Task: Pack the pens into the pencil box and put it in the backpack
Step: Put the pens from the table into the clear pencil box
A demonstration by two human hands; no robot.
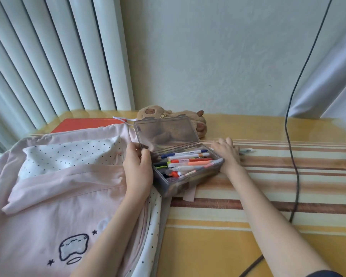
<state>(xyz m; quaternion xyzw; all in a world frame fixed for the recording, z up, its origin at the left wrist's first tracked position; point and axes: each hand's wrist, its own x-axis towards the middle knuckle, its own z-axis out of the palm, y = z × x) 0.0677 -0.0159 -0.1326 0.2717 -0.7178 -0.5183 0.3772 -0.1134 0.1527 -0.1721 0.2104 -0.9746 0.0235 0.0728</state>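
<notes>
One clear pencil box (188,172), lid up, roughly ten pens (188,162) inside. Left hand (137,166) curled on box's left edge; right hand (227,154) flat beside box's right, grip unclear. One pen (247,150) lies beyond it. Pink backpack (58,196) left of box, plush pouch (174,116) partly hidden behind the lid. Striped tablecloth (268,186), radiator (48,56).

Clear glossy plastic pencil box (188,176), cloth backpack (54,188)
</notes>
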